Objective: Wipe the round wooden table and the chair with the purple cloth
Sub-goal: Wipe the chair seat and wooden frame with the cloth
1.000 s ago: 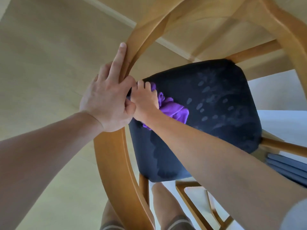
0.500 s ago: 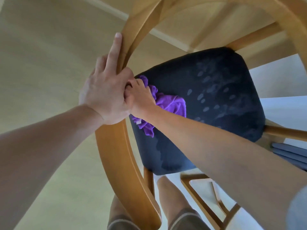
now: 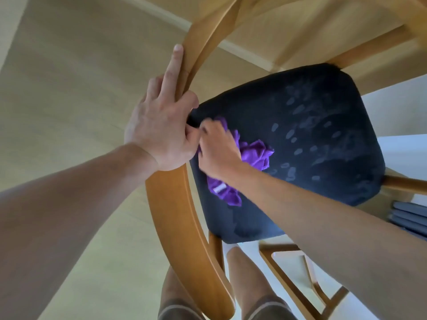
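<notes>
Fingers: right hand (image 3: 217, 153) bunches the crumpled purple cloth (image 3: 254, 155); left hand (image 3: 161, 132) grips the curved wooden chair back (image 3: 171, 204) | cloth has slid outward on the dark padded seat (image 3: 312, 139) — seat wiping continues

Cloth (image 3: 254, 155) on the chair seat (image 3: 312, 135), under right hand (image 3: 219, 151); left hand (image 3: 161, 132) on backrest (image 3: 175, 215) beside it.

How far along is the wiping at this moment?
In hand: the right hand presses the purple cloth on the chair's dark seat, near the left hand gripping the curved wooden back. Smears mark the far seat. The round table is out of view, so its state cannot be judged.
</notes>
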Tool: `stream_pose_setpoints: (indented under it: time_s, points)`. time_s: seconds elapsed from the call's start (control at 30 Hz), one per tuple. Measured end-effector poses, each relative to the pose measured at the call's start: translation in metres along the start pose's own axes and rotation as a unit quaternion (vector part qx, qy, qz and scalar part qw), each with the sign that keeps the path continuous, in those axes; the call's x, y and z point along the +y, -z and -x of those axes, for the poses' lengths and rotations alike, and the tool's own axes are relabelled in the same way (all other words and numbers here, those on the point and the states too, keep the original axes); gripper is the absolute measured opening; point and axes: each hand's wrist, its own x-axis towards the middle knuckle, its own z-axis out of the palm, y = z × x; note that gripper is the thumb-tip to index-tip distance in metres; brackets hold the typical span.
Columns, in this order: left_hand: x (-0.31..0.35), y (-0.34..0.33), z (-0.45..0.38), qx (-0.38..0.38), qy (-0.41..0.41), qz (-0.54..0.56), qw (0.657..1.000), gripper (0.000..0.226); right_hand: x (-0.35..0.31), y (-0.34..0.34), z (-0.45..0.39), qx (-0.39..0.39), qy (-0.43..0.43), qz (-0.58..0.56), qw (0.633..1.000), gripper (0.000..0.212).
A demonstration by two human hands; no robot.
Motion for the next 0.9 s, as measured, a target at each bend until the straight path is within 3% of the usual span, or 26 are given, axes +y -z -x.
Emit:
stream_pose_setpoints:
  time_s: [0.07,0.13,0.2,0.37,0.47,0.57,0.6,0.67,0.73,0.77,0.83,0.9]
  points:
    - [0.0,0.0,0.0,0.005,0.002,0.004,1.0,0.039,-0.001,0.001,-0.03,0.005,-0.064,-0.003,0.998,0.04]
    - [-0.001,-0.001,0.001,0.006,-0.001,0.0,1.0,0.04,-0.008,-0.012,-0.042,-0.02,-0.066,0.058,0.996,0.051]
    - [-0.002,-0.003,0.003,0.003,-0.004,-0.004,1.0,0.037,-0.015,-0.027,-0.03,-0.026,-0.037,0.08,0.996,0.054]
    - [-0.001,-0.002,0.001,0.0,0.008,-0.013,1.0,0.033,0.001,-0.056,0.079,-0.093,0.136,0.134,0.977,0.036]
    - [-0.001,-0.003,0.002,-0.009,0.002,-0.013,1.0,0.032,0.028,-0.055,0.152,-0.196,0.182,0.13,0.955,0.041]
    - [-0.002,-0.003,0.002,-0.014,0.012,-0.008,1.0,0.022,0.043,-0.041,0.164,-0.256,0.189,0.112,0.941,0.037]
    - [-0.002,-0.003,0.002,-0.012,0.017,-0.007,1.0,0.021,0.04,-0.036,0.154,-0.246,0.176,0.096,0.948,0.032]
    - [-0.003,-0.004,0.003,-0.008,0.02,-0.009,1.0,0.021,0.033,-0.028,0.12,-0.143,0.087,-0.003,0.986,0.031]
    - [-0.002,-0.004,0.003,-0.003,0.015,-0.01,1.0,0.023,0.025,-0.019,0.074,-0.016,-0.026,-0.117,0.993,0.045]
    - [-0.001,-0.003,0.003,-0.001,0.015,-0.015,1.0,0.024,0.022,-0.016,0.053,0.009,-0.074,-0.15,0.986,0.054]
    - [0.001,0.0,0.003,0.005,0.019,-0.034,0.999,0.028,0.01,-0.017,0.024,-0.018,-0.142,-0.138,0.98,0.065]
    - [0.002,0.001,0.002,0.01,0.022,-0.049,0.998,0.034,-0.003,-0.026,0.026,-0.063,-0.137,-0.04,0.988,0.064]
